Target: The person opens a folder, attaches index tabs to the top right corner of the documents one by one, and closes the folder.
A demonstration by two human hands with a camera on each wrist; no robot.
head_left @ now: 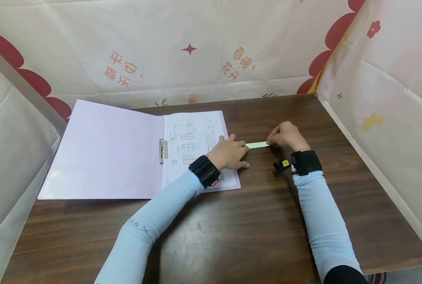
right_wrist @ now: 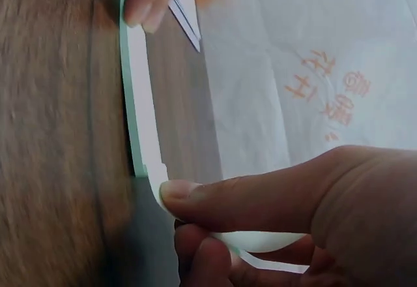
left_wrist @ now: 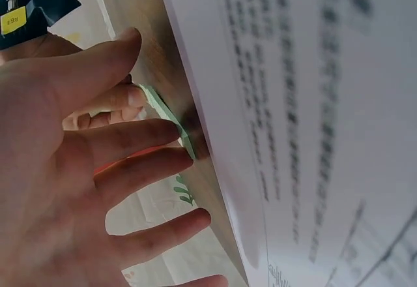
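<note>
2 hands work a pale green strip beside the folder: left hand presses its near end with fingers spread, right hand pinches the far end, seemingly peeling a layer; next calls for a steady pull.

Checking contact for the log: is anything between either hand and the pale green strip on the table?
Nothing visible. The left hand presses its fingertips on one end of the green strip; the right hand pinches the other end.
</note>
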